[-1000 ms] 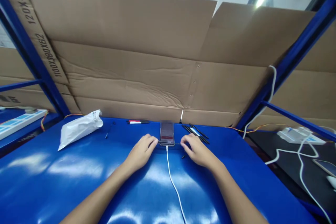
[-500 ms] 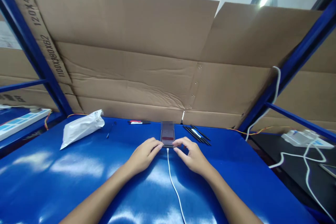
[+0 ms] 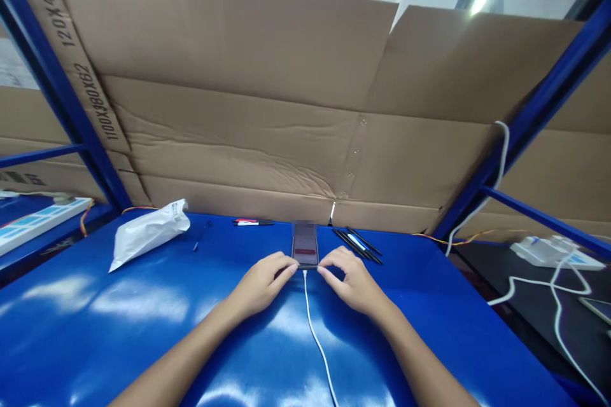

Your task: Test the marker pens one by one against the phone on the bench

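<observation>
Near the middle of the blue table, my left hand (image 3: 267, 276) and my right hand (image 3: 351, 280) face each other with thumb and fingers pinched. Between their fingertips runs a thin dark bar that looks like a black pen (image 3: 309, 268), held level, one end in each hand; its ends are hidden by my fingers. Just behind it a phone (image 3: 305, 243) stands with its lit screen towards me. A white cable (image 3: 312, 324) runs from the phone's lower edge towards me, between my forearms.
Several black pens (image 3: 358, 245) lie right of the phone. Red and white pens (image 3: 252, 222) lie at the back left. A white plastic bag (image 3: 150, 232) is farther left. Cardboard (image 3: 238, 140) walls the back of the table (image 3: 157, 331); blue posts (image 3: 520, 127) frame the sides.
My right hand has shifted slightly, its fingertips now pinching the right end of the dark bar. My left hand has barely moved. Phone and cable stay where they were.
</observation>
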`<action>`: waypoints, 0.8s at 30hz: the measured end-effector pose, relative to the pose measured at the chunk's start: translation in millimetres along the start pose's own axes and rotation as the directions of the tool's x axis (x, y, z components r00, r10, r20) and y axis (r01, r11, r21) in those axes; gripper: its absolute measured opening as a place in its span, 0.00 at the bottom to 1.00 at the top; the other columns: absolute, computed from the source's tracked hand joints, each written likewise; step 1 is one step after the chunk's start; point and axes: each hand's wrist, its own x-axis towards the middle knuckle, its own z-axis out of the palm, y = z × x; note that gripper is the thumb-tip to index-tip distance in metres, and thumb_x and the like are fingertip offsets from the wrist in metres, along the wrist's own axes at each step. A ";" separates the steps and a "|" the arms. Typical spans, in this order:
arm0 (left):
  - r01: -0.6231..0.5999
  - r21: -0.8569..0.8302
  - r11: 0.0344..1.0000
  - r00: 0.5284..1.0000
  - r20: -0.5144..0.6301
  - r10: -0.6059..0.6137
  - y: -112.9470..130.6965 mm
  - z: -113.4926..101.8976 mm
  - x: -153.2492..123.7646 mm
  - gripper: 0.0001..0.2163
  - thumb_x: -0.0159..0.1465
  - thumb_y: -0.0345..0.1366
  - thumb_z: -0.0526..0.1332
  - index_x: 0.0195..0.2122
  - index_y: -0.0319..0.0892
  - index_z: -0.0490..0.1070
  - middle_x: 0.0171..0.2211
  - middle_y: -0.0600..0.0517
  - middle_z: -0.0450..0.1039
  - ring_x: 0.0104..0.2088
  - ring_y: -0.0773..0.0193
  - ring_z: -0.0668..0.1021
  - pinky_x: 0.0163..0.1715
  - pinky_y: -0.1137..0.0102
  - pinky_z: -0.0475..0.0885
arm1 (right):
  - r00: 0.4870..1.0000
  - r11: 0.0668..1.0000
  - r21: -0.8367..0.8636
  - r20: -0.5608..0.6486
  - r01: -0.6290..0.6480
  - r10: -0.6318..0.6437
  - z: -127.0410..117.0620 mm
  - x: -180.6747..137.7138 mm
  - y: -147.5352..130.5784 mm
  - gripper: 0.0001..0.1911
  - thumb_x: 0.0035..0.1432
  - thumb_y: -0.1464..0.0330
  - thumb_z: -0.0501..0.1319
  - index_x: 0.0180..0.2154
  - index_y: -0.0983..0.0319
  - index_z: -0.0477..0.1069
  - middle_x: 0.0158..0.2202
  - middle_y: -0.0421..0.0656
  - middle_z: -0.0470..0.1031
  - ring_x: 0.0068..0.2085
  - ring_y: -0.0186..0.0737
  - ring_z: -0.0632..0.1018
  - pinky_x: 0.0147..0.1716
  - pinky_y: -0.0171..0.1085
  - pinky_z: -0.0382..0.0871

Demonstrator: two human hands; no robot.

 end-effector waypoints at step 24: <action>0.035 0.035 0.999 0.999 0.010 -0.035 0.3 -4.8 0.0 0.16 0.75 0.44 0.53 0.48 0.46 0.80 0.43 0.48 0.81 0.43 0.56 0.80 0.47 0.65 0.72 | 0.987 0.987 0.057 0.050 -0.153 0.150 -17.2 -1.0 14.0 0.09 0.70 0.67 0.57 0.47 0.57 0.76 0.44 0.45 0.80 0.44 0.45 0.77 0.47 0.45 0.71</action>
